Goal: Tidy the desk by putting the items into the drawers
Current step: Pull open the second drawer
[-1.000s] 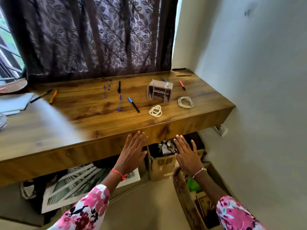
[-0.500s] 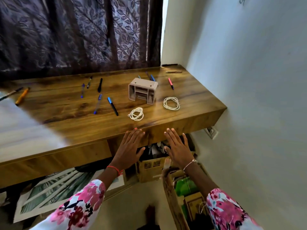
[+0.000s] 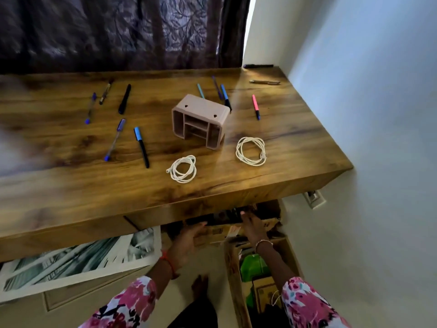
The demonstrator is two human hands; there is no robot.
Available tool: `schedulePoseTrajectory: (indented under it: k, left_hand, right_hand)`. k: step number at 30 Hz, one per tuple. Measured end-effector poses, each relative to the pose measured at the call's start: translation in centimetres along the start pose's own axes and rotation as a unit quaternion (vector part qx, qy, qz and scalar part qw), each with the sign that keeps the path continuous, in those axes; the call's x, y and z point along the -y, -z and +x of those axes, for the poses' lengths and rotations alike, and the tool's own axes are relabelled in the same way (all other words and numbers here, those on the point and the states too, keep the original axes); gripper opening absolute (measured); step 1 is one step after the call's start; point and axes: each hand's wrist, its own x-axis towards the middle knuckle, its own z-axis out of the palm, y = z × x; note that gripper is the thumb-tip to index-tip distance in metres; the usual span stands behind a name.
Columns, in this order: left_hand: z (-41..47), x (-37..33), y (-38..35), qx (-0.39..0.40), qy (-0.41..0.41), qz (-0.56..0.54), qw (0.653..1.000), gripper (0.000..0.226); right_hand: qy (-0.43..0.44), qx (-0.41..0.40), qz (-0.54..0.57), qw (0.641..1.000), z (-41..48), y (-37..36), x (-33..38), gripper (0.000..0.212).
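Note:
The wooden desk (image 3: 71, 185) carries a tan pen organizer (image 3: 201, 107), two white cord coils (image 3: 182, 171) (image 3: 251, 151) and several scattered pens, among them a blue-capped black pen (image 3: 142, 147) and a pink pen (image 3: 255, 107). A seam marks a drawer front (image 3: 212, 204) in the desk's front face. My left hand (image 3: 189, 237) reaches up below that front's lower edge with its fingers stretched out. My right hand (image 3: 251, 226) does the same a little to the right, fingertips at the underside. Neither hand holds anything.
Under the desk stand open cardboard boxes (image 3: 233, 275) with clutter, and a framed picture (image 3: 71, 261) leans at the left. A white wall with a socket (image 3: 314, 200) closes the right side. A dark patterned curtain (image 3: 118, 31) hangs behind.
Both hands have dropped from in front of the desk's front face to below its lower edge. The view has come closer and shifted right.

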Motion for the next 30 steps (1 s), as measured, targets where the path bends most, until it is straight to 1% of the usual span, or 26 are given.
schedulePoseTrajectory:
  k: [1,3,4,7,9,12,15,18,22,27,30]
  left_hand:
    - [0.7,0.0,0.0,-0.003,0.024,-0.042,0.999,0.017]
    - [2.0,-0.2,0.0,-0.008,0.06,-0.103,0.993,0.015]
    - [2.4,-0.3,0.0,-0.011,0.07,-0.124,0.99,0.014]
    - [4.2,-0.6,0.0,-0.014,0.09,-0.176,0.98,0.014]
    - [5.4,-0.8,0.0,-0.015,0.095,-0.199,0.975,0.013]
    - [6.4,-1.0,-0.3,-0.032,0.091,-0.228,0.969,0.014]
    - [6.8,-0.8,-0.7,-0.041,0.067,-0.288,0.955,0.021]
    - [6.7,-0.2,-1.6,-0.043,0.043,-0.322,0.945,0.02]
    - [6.6,0.3,-2.5,-0.053,0.022,-0.351,0.935,0.017]
    - [6.1,0.5,-2.8,-0.055,0.005,-0.347,0.936,0.016]
    - [5.6,1.1,-3.1,-0.066,0.004,-0.348,0.935,0.017]
  right_hand:
    - [-0.072,0.0,0.098,0.993,1.1,0.0,0.1,0.033]
    - [-0.191,0.011,0.277,0.942,2.8,0.3,0.3,0.019]
    - [-0.22,0.013,0.332,0.917,3.3,0.4,0.3,0.016]
    - [-0.25,0.022,0.43,0.867,4.9,0.5,0.0,0.023]
    - [-0.252,0.029,0.457,0.852,6.0,0.7,0.1,0.022]
    - [-0.243,0.018,0.48,0.842,7.8,0.8,0.5,0.021]
    - [-0.237,0.02,0.513,0.825,8.5,0.7,0.6,0.028]
    - [-0.247,0.03,0.524,0.815,8.7,0.6,0.2,0.029]
    - [-0.251,0.035,0.527,0.811,9.0,0.8,-0.1,0.03]
    - [-0.244,0.052,0.532,0.809,8.7,1.3,-0.5,0.031]
    - [-0.238,0.051,0.522,0.818,8.2,1.4,-1.1,0.032]
